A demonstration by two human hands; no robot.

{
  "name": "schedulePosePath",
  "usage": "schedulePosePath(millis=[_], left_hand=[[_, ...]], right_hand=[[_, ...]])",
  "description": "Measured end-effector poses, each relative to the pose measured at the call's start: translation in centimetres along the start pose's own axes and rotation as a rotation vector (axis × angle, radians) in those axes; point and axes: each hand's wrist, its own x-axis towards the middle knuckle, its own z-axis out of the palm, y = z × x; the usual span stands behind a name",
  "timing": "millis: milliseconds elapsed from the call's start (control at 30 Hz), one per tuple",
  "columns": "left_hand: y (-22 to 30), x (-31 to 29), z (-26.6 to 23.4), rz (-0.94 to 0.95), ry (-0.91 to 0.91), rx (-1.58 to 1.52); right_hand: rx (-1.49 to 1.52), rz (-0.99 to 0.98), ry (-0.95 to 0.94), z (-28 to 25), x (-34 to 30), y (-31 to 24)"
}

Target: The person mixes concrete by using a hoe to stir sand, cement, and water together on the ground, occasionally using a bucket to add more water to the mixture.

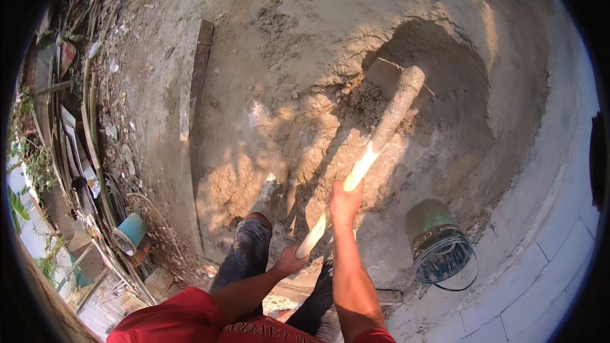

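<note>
A hoe with a long pale wooden handle (365,160) slants across the middle, from near my body up to the far right. My right hand (346,201) is closed around the handle about midway. Lower down, near its end, my left hand (291,260) also grips it. The handle's far part is coated in wet grey mortar. At that end the hoe blade (383,78) lies against a heap of wet mortar (368,105), beside a dark hollow in the mix. Part of the blade is hidden by the mortar and handle.
A green and black bucket (424,222) with a wire handle is at the right, near a pale block wall (540,267). A wooden board (198,76) edges the mix on the left. Beyond it lie poles, scraps and a blue container (131,228). My mortar-stained boot (267,198) stands in the mix.
</note>
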Motion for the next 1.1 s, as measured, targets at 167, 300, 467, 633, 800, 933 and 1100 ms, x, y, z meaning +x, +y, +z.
schedulePosePath(millis=[167, 300, 467, 633, 800, 933, 1100], left_hand=[[9.2, 3.0, -3.9, 0.151, 0.086, -0.311], [10.6, 6.6, 0.0, 0.114, 0.018, -0.422], [7.4, 1.0, 5.0, -0.120, -0.153, -0.532], [1.9, -6.2, 4.2, 0.088, 0.049, -0.057], [8.5, -1.3, 1.3, 0.194, -0.059, 0.063], [16.2, 4.9, -3.1, 0.168, -0.135, -0.044], [12.8, -6.0, -2.3, -0.207, -0.298, -0.220]], right_hand=[[-0.001, -0.468, -0.047, 1.1, -2.9, -9.6], [-0.417, -0.361, -0.157, 4.7, 4.5, -15.9], [-0.609, -0.086, -0.044, 1.7, 10.5, -0.1], [-0.239, 0.008, -0.070, -2.4, 2.2, 5.1], [-0.102, -0.368, 0.197, -7.5, 4.7, -1.3], [-0.121, -0.207, 0.170, -5.8, 12.1, -11.8], [-0.362, 0.113, 0.050, -3.4, 9.9, 4.6]])
